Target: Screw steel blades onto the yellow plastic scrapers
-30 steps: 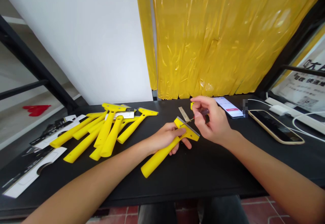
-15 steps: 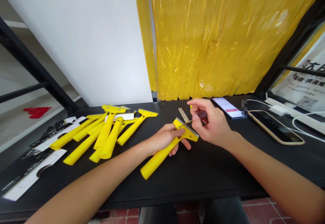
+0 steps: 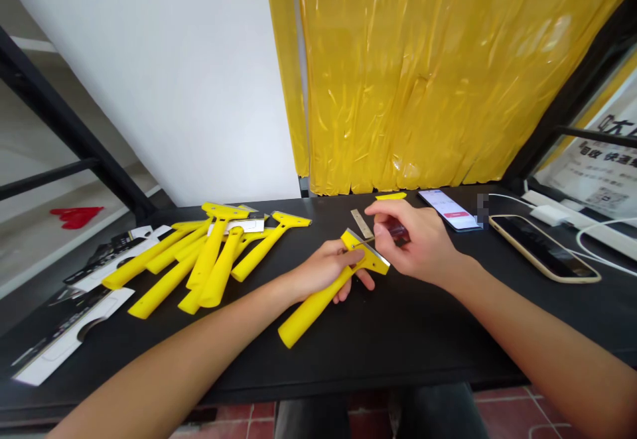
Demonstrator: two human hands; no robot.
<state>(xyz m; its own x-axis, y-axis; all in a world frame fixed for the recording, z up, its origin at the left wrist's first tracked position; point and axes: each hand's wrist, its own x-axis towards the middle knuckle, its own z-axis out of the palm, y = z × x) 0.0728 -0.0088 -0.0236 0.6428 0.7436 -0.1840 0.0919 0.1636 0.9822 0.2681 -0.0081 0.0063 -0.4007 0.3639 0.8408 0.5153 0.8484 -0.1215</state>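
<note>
My left hand [image 3: 328, 270] is closed around the head end of a yellow scraper [image 3: 316, 310], its handle slanting down toward the table's front. A metal blade edge shows along the scraper's head. In my right hand [image 3: 415, 237] is a screwdriver [image 3: 367, 241], its dark handle mostly hidden by the fingers. The thin shaft reaches to a screw spot on the scraper's head, near the left thumb. Just behind the scraper lies a flat metal strip [image 3: 361, 224]. A yellow piece [image 3: 391, 196] rests farther back.
Several yellow scrapers [image 3: 216, 260] are heaped at the left, beside black-and-white cards [image 3: 74, 336]. Two phones, one with a lit screen [image 3: 450, 211] and one in a beige case [image 3: 545, 248], lie at the right near white cables and a power strip [image 3: 587, 223]. Yellow plastic strips [image 3: 398, 81] hang behind.
My right hand has shifted slightly, uncovering more of the yellow piece behind it. The screwdriver stays at the scraper's head. The whole view has moved a little.
</note>
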